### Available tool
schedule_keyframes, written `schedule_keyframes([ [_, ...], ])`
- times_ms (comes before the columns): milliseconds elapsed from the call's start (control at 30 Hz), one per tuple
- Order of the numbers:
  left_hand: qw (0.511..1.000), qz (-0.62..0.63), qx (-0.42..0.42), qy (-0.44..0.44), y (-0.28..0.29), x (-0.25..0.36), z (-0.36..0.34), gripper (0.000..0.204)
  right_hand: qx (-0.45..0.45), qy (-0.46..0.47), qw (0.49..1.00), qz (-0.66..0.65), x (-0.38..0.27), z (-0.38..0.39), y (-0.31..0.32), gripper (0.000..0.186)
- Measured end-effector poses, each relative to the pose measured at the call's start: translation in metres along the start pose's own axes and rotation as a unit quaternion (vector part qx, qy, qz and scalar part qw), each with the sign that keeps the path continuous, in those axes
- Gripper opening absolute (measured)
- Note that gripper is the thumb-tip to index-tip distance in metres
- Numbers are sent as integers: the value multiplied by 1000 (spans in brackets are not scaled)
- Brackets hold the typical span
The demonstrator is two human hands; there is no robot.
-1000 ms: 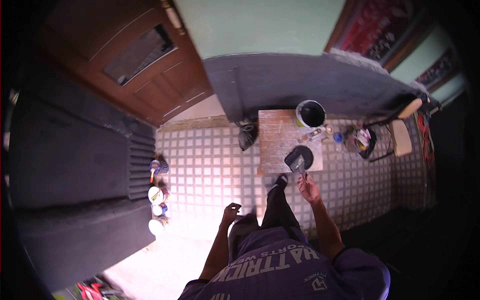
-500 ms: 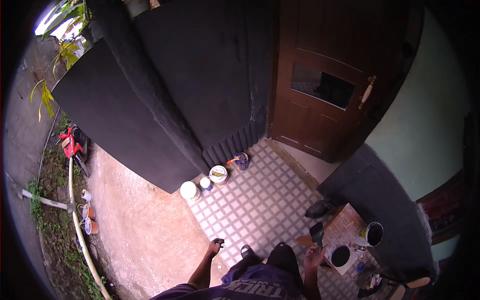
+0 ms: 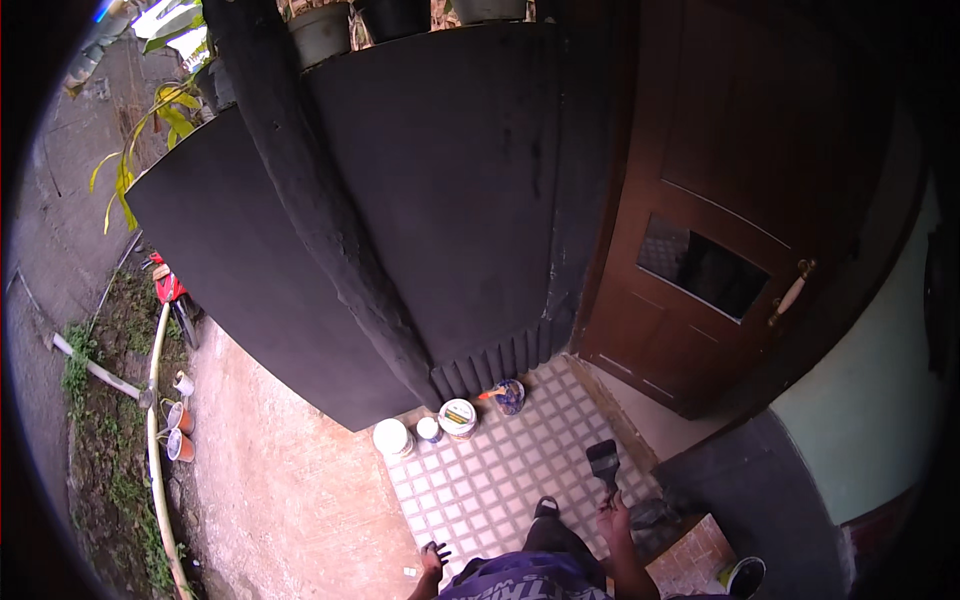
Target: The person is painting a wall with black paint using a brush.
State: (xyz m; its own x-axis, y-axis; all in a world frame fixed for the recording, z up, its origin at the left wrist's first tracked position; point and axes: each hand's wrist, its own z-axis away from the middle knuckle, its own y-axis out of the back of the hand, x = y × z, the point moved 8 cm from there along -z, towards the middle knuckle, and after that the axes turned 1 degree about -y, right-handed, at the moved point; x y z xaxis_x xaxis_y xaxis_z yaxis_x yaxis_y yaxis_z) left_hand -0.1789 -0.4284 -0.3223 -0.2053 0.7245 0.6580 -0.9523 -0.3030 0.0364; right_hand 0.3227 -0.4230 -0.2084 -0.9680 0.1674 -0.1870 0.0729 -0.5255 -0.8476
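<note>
Brush (image 3: 603, 458) sits in the right hand (image 3: 613, 515), whose fingers are closed around its handle; on my feed, its wide dark head points away from the body, out over the tiled floor (image 3: 480, 490). The left hand (image 3: 433, 557) hangs low, its fingers loosely parted and released. Near the right forearm I make out the wooden counter (image 3: 697, 550), a bucket (image 3: 745, 577) at its edge and a black bag (image 3: 652, 513) beside it. Farther out, I see three white tubs (image 3: 458, 413) along the dark wall (image 3: 450, 200), near a small pot (image 3: 511, 400).
</note>
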Motion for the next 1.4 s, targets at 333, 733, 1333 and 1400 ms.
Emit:
schedule_keyframes([
  [333,952,-46,8,-301,-121,213,-9,34,-187,-108,976,10,11,-212,-249,31],
  [733,860,-85,19,-503,-153,508,-40,32,18,240,952,190,20,-247,-344,28],
  [1333,628,-100,311,-706,-140,739,31,28,-162,554,700,421,-70,-249,-765,29],
  [1400,586,-112,362,-716,-149,747,39,29,-151,646,617,423,-98,-233,-821,22],
])
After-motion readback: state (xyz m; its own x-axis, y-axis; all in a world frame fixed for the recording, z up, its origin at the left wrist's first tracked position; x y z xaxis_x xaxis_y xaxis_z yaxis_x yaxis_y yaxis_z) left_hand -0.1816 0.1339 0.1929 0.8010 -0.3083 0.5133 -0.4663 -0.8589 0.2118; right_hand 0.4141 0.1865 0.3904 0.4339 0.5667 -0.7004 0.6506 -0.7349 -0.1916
